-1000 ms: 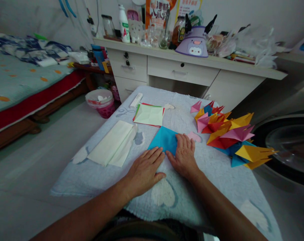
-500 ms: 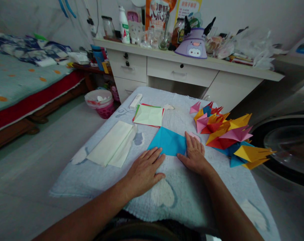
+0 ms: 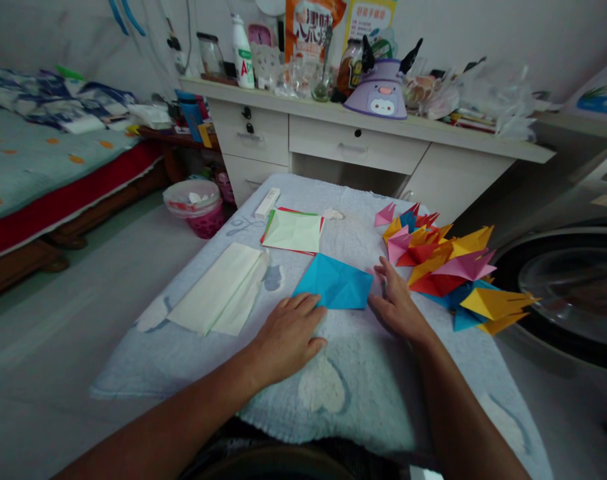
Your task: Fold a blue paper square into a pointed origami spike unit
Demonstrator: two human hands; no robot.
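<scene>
Far left on the floor, a round pink plastic bin (image 3: 196,207) is holding white scraps (image 3: 194,197), while you are resting your left hand (image 3: 283,333) and right hand (image 3: 397,303), both flat and open-fingered, at the near corners of the creased blue paper sheet (image 3: 335,283) lying mid-table on the nubby pale-blue towel (image 3: 363,380).

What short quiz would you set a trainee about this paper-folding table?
1. True or false: the right hand lies open between the blue paper and the pile of folded shapes.
2. What lies just beyond the blue paper? A) a stack of coloured sheets, B) scissors, C) a cup.
3. Which hand's fingers touch the blue paper's near left corner?
Key: 1 true; 2 A; 3 the left hand.
</scene>
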